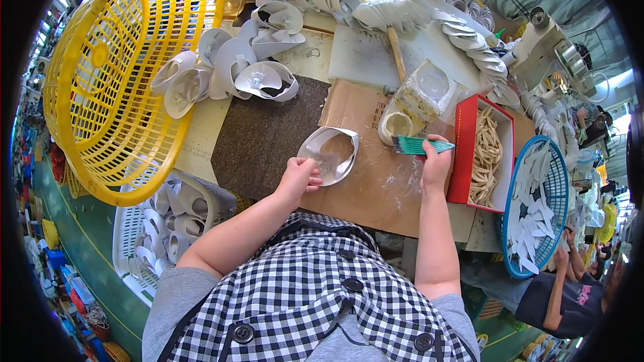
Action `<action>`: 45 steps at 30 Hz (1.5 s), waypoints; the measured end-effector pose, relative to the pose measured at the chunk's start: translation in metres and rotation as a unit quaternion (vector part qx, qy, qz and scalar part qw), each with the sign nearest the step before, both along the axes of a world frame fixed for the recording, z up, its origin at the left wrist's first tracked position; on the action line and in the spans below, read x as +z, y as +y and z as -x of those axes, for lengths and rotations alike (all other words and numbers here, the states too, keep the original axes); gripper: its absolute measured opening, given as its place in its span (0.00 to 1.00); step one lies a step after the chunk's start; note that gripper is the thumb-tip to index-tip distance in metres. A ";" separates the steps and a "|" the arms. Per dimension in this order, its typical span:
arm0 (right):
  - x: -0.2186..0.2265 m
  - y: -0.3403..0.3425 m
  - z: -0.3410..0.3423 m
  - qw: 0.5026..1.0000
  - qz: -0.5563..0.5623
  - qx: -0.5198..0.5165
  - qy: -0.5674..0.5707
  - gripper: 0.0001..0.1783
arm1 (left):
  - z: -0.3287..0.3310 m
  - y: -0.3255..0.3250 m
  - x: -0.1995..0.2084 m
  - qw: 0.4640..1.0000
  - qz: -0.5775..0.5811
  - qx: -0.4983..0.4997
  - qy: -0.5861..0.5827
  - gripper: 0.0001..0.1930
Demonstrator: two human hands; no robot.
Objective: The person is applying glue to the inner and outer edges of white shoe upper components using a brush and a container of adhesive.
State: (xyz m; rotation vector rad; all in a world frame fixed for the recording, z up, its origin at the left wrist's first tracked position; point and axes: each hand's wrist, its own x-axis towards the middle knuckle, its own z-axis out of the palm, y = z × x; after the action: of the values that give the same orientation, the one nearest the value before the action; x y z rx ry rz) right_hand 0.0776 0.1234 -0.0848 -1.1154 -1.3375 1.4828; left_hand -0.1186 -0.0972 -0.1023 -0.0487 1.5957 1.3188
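My left hand [300, 179] is closed on the near left edge of a white shoe upper [347, 169], a curved, open piece standing on brown cardboard. To the right, my right hand [436, 164] grips a brush with a flat green handle [417, 146]. The brush's dark bristles point left, close beside the rim of a small round pot [397, 125] crusted with what looks like dried glue. Behind this pot stands a pale, glue-smeared container [429, 87]. Whether the bristles touch the pot I cannot tell.
A large yellow basket [100, 114] leans at the left. Several white uppers [235, 67] lie behind a dark mat [268, 134]. A red box [464, 154] of pale strips and a blue basket [513, 255] of white pieces stand right. A hammer's wooden handle [396, 53] and a sewing machine [543, 47] are farther back.
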 end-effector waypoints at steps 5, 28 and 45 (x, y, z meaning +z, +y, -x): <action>0.004 0.000 0.004 0.998 -0.056 -0.009 -0.017 0.10 | 0.003 0.018 0.007 0.987 0.078 -0.090 0.109 0.24; 0.033 -0.062 0.043 0.996 0.020 0.087 0.031 0.13 | -0.004 -0.016 -0.026 0.988 -0.037 0.083 0.122 0.10; 0.013 -0.097 0.083 0.824 -0.380 0.385 -0.167 0.12 | -0.012 -0.026 -0.035 0.992 -0.089 0.086 -0.019 0.10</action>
State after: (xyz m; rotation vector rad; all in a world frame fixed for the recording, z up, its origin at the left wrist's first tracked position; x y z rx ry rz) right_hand -0.0054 0.0264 -0.0714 -0.2850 -2.5332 1.0360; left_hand -0.1067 -0.1227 -0.1373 -0.1027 1.4611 1.5804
